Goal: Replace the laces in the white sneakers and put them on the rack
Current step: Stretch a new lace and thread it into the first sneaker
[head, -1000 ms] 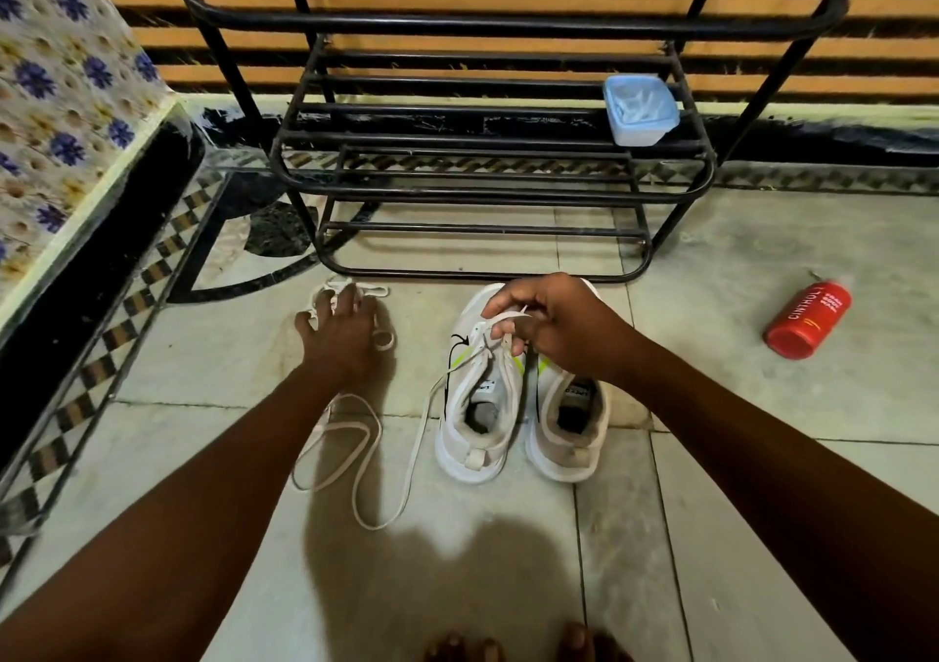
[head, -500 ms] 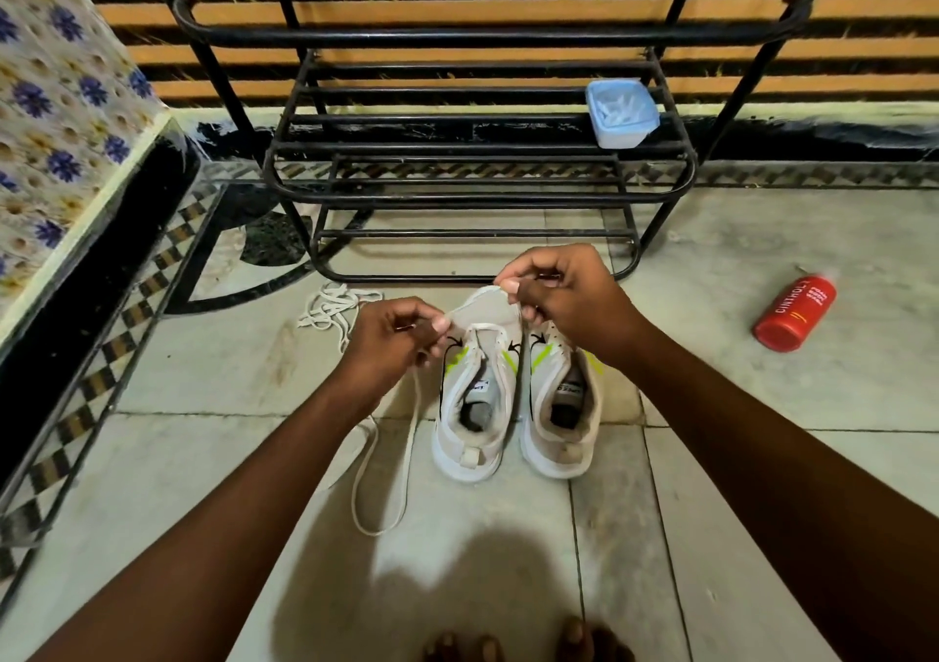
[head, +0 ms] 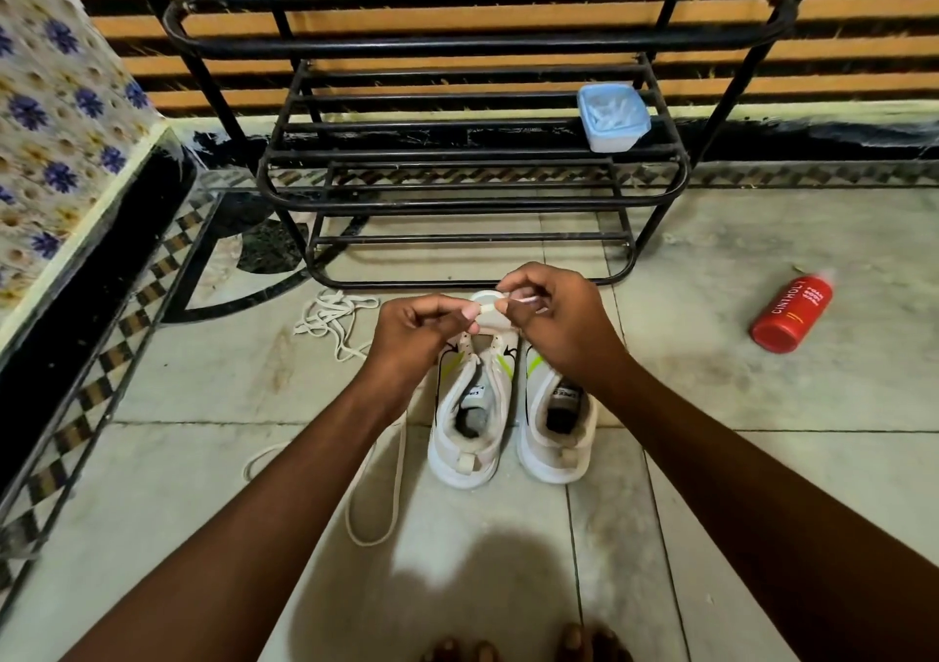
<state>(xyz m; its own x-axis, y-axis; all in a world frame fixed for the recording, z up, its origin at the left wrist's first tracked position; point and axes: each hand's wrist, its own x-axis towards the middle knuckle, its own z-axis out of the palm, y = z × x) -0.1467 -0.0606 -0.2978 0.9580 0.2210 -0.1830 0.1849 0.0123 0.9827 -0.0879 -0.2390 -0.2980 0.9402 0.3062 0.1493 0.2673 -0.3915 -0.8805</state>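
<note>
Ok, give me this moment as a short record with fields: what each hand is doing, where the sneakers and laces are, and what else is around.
left hand: pinches a lace end at the toe of the left sneaker
right hand: pinches the other lace end at the same toe
left sneaker: on the floor, unlaced
right sneaker: beside it, touching, no lace visible
trailing lace: loops on the floor beneath the left arm
spare lace pile: on the floor, left of the sneakers
rack: beyond the sneakers, holds a blue lidded box
red bottle: lying on the floor, right
</note>
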